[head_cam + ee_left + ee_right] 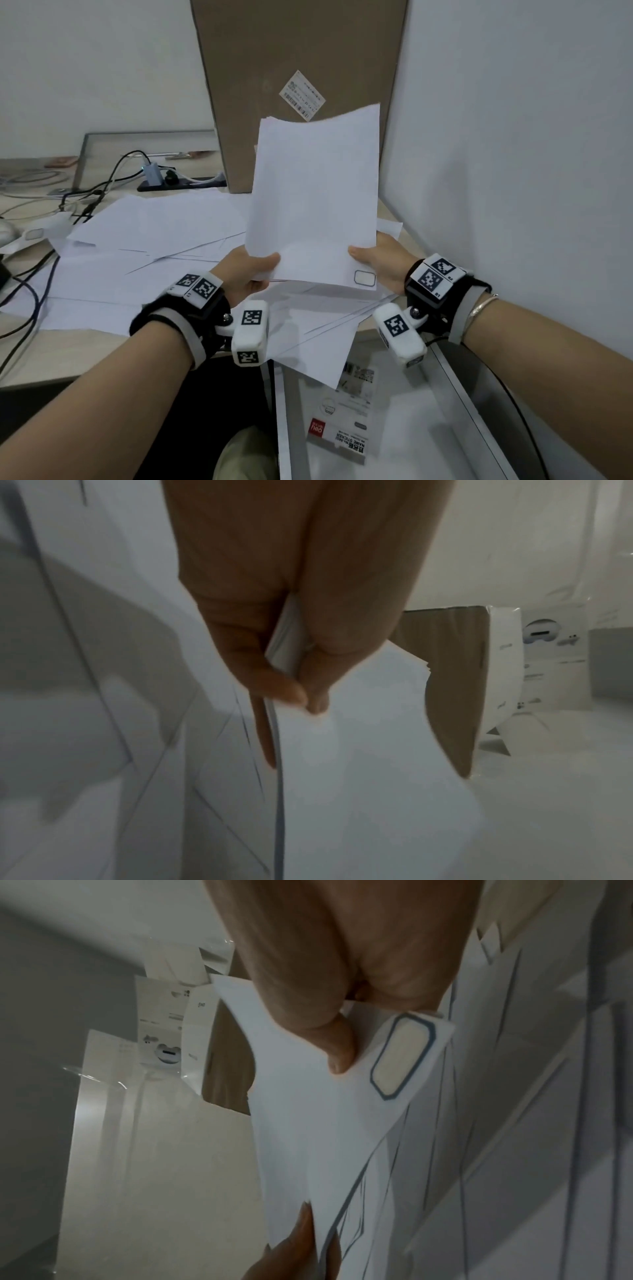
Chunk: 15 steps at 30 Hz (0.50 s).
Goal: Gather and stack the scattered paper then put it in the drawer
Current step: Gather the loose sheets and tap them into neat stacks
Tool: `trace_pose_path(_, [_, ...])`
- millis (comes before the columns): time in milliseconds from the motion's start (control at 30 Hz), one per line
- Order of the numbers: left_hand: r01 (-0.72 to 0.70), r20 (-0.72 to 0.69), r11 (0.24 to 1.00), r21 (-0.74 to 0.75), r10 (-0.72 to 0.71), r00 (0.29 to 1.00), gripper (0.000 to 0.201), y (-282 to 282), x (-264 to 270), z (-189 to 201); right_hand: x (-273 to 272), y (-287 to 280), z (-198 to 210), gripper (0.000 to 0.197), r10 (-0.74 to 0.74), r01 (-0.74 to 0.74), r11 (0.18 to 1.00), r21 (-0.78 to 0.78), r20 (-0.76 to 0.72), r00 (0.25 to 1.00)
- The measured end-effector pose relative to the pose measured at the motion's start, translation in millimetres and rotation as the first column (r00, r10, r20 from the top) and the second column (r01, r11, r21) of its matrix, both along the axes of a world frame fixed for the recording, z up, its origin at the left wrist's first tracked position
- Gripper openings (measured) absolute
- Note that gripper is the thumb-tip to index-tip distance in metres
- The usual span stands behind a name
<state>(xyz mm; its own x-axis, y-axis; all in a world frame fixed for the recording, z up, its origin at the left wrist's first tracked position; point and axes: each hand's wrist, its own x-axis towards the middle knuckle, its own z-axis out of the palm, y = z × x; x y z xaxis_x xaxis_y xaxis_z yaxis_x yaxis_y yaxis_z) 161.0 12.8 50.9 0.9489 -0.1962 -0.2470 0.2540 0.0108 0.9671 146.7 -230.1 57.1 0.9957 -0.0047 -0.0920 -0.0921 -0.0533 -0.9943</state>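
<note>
Both grips pinch paper stack (315, 205) upright | left hand (250, 274) lower-left corner | right hand (380, 263) lower-right corner

Readable text, head view: sticker pack (337, 433) in the open drawer (455, 383) reads "NAME STICKER"; a red tab on it bears a white logo, apparently "deli", upside down. Shipping label (302, 95) on the cardboard box (298, 51): barcodes only, print too small. Wrist markers: square coded patterns, digits illegible.

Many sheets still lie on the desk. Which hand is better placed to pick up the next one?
Probably the left hand: the loose sheets lie mostly on its side, so the right hand can hold the stack.
</note>
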Motion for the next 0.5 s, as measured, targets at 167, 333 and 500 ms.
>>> trace_pose_path(167, [-0.243,-0.021,0.962,0.125,0.248,0.969,0.015,-2,10,-24,8,-24,-1,0.02,-0.07,0.05,0.968,-0.245,-0.076,0.995])
trace_pose_path(333, [-0.34,-0.023,0.923,0.179,0.349,0.937,0.016,3,15,-45,31,-79,-14,0.028,-0.301,0.19,0.76,-0.622,-0.077,0.951])
trace_pose_path(500, [-0.348,-0.011,0.913,0.213,0.358,0.933,0.023,3,22,-48,52,-83,-18,0.014,-0.384,0.131,0.68,-0.721,-0.199,0.902])
